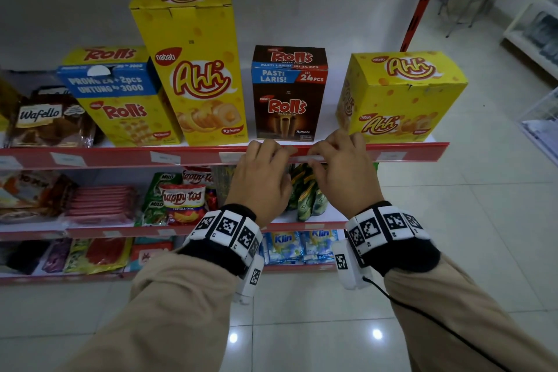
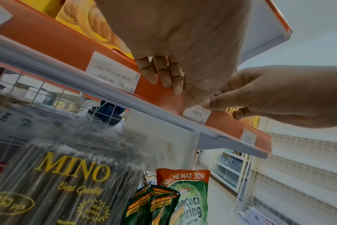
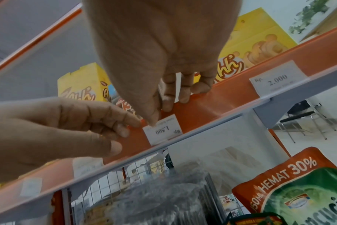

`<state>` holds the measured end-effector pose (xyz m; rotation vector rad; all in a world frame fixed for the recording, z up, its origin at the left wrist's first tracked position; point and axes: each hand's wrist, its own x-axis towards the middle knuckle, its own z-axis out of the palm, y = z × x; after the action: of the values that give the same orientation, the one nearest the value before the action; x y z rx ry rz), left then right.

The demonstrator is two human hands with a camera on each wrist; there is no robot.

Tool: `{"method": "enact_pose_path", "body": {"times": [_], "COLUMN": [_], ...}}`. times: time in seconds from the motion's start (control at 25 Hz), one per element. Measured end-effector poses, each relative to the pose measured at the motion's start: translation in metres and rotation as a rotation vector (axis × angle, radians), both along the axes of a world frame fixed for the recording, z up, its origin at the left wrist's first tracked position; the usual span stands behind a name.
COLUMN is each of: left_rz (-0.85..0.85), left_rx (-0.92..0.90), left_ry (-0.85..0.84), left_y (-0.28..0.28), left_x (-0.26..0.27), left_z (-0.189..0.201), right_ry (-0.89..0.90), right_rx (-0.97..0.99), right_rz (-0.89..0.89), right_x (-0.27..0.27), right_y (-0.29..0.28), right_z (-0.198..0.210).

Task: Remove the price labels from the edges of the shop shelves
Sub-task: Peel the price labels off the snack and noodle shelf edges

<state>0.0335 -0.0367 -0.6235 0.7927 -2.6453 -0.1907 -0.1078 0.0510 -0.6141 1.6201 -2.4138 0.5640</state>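
Two hands [image 1: 302, 172] work the 1.500 label [image 3: 162, 131] on the red shelf edge [image 1: 120, 157].

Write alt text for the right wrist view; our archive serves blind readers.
Seen from below, the right hand touches its thumb to the top of the 1.500 price label on the red shelf edge, while the left hand reaches in beside it. A 2.000 price label sits further right.

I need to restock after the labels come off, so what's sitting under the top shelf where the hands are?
Under the top shelf's red edge stand green pouches and snack bags. The hands hide what lies between and behind them.
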Motion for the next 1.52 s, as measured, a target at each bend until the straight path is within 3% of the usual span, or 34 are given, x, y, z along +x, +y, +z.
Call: {"method": "enact_pose_path", "body": {"times": [0.28,0.44,0.56,0.68,0.92,1.0,1.16,1.36,1.52], "left_rz": [-0.012,0.015,0.027,0.022,0.056,0.064,0.04,0.071,0.097], "left_rx": [0.117,0.207,0.231,0.258,0.245,0.232,0.122,-0.034,-0.011], "left_ry": [0.122,0.182,0.202,0.255,0.303,0.285,0.182,0.008,0.032], "left_y": [-0.005,-0.008,-0.007,-0.008,-0.009,-0.01,-0.011,-0.017,-0.022], "left_x": [0.004,0.002,0.0,-0.001,-0.006,-0.007,-0.004,0.009,0.014], "left_z": [-0.001,-0.002,-0.002,-0.003,-0.008,-0.008,-0.001,0.007,0.006], "right_ry": [-0.146,-0.721,-1.192,-1.352,-1.309,-1.149,-0.6,-0.556,-0.32], "right_rx": [-0.143,-0.513,-0.647,-0.622,-0.521,-0.48,-0.359,-0.481,-0.376], "right_rz": [0.04,-0.027,-0.07,-0.029,0.057,0.068,0.101,0.031,0.08], "right_x": [-0.004,0.004,0.015,0.022,0.027,0.026,0.014,0.003,0.007], "right_y": [-0.006,-0.01,-0.012,-0.012,-0.013,-0.011,-0.006,-0.011,-0.02], "right_z": [0.001,0.002,0.0,-0.003,-0.008,-0.007,-0.005,-0.002,-0.006]}}
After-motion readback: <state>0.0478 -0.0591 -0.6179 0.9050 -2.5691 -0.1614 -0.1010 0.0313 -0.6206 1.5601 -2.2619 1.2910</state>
